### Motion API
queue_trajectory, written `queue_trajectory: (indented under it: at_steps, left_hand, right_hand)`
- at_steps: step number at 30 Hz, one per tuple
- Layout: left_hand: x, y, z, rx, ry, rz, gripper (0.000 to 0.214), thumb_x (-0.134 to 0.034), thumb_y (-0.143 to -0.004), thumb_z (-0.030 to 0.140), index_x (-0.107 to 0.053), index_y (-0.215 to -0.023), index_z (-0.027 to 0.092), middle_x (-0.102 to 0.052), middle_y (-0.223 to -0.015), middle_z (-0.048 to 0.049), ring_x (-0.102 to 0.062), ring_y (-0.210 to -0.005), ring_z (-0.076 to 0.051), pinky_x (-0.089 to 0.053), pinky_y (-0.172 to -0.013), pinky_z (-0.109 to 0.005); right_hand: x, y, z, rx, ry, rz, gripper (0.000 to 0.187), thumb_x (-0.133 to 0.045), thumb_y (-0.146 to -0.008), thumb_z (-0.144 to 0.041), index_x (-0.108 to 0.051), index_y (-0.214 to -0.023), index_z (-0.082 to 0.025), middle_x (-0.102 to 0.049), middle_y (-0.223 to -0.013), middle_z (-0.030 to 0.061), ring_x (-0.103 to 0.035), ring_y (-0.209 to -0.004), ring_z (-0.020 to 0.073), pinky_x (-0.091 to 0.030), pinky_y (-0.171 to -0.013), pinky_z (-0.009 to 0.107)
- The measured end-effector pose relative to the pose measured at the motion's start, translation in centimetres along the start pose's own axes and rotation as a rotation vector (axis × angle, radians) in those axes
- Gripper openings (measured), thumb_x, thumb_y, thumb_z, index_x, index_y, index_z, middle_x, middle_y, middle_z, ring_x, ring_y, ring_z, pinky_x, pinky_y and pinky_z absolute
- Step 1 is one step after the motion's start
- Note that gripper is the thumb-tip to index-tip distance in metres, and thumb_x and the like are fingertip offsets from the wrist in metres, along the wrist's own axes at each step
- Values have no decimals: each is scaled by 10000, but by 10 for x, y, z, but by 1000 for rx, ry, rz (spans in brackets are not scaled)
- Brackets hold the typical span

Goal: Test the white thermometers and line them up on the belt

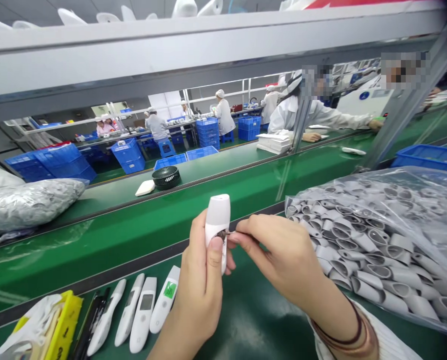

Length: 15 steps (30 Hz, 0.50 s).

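A white handheld thermometer (pixel 218 214) stands nearly upright in my left hand (pixel 203 277), whose fingers wrap round its body, the thumb at the front. In its side is an opening with dark and metallic parts inside. At that opening my right hand (pixel 279 250) pinches something thin, too small to name. To the left lie several more white thermometers in a row, one with a lit green screen (pixel 170 289), another with a grey screen (pixel 147 302).
An open plastic bag of grey angled caps (pixel 358 240) fills the right side. At lower left stands a yellow box (pixel 64 325). The green conveyor (pixel 114 225) runs behind my hands, with a round black object (pixel 166 177) beyond. Across it sits a person in white (pixel 287 115).
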<state>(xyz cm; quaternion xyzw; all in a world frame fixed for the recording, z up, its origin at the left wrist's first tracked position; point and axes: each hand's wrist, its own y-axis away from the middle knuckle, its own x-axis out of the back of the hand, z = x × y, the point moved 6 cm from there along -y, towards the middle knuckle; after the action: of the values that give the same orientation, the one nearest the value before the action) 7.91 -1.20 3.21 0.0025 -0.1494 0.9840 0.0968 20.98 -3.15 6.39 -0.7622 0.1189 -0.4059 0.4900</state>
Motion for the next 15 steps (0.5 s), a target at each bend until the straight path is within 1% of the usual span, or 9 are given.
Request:
queue_trajectory:
  at_steps: [2,4,6,7,9,11,12,13,15]
  left_hand:
    - [2,-2,-3,80,75,-64,255,-425,-1065,441,-526,-1163,229,-600,-757,39,-531,-553,-77,-455,-533,-178]
    - [0,-3,-7,191,251,-192,269,-435,-1054,462,-527,-1069,210,-595,-733,41,-508,-467,-56,-425,-450,-157]
    - [0,-5,-8,253,380,-276,278,-444,-1045,464,-509,-997,197,-601,-712,35,-489,-411,-43,-389,-399,-139]
    - [0,-6,-9,269,406,-294,274,-441,-1044,461,-502,-1002,198,-603,-702,34,-482,-395,-41,-377,-387,-132]
    - [-1,-7,-11,301,397,-326,256,-436,-1043,444,-497,-1083,199,-607,-697,31,-485,-395,-44,-374,-388,-128]
    - [-5,-6,-13,339,373,-388,266,-446,-1022,382,-489,-1197,186,-611,-716,23,-492,-413,-48,-391,-410,-136]
    - [-7,-6,-13,352,375,-422,302,-458,-997,336,-480,-1251,176,-616,-736,16,-496,-423,-49,-398,-420,-142]
    - [-9,-5,-13,362,384,-448,360,-468,-961,283,-466,-1303,171,-621,-760,8,-504,-435,-52,-406,-429,-149]
    - [-11,-3,-11,374,409,-463,538,-471,-883,193,-408,-1418,191,-622,-801,4,-530,-469,-65,-428,-448,-161]
  right_hand:
    - [-4,1,0,-34,-78,-20,177,-565,-1005,-182,-594,-830,-185,-638,-634,-19,-585,-555,108,-387,-567,250]
    - [-9,1,2,-98,-229,-62,138,-567,-1006,-202,-573,-868,-196,-645,-653,-34,-584,-537,95,-402,-551,230]
    - [-12,0,4,-135,-325,-79,117,-580,-1003,-232,-551,-892,-210,-666,-693,-32,-599,-547,95,-423,-546,220]
    - [-11,-1,4,-115,-330,-67,97,-589,-1000,-245,-555,-916,-213,-675,-711,-26,-609,-563,101,-433,-551,222]
    - [-7,-4,0,14,-276,-30,25,-573,-1005,-225,-589,-996,-208,-673,-707,-20,-610,-580,112,-439,-554,234]
    - [-3,-5,-5,180,-199,-20,117,-522,-1011,-157,-629,-1040,-193,-654,-665,-18,-584,-557,114,-423,-536,245]
    - [-3,-5,-7,238,-178,-24,169,-493,-1008,-120,-646,-1032,-187,-647,-645,-17,-571,-542,113,-414,-524,248]
    - [-2,-4,-7,265,-176,-25,202,-478,-1002,-95,-659,-1011,-185,-645,-629,-16,-565,-531,112,-409,-515,250]
    - [1,-4,-3,235,-227,20,198,-504,-986,-94,-674,-970,-194,-656,-627,-13,-581,-534,115,-422,-513,249]
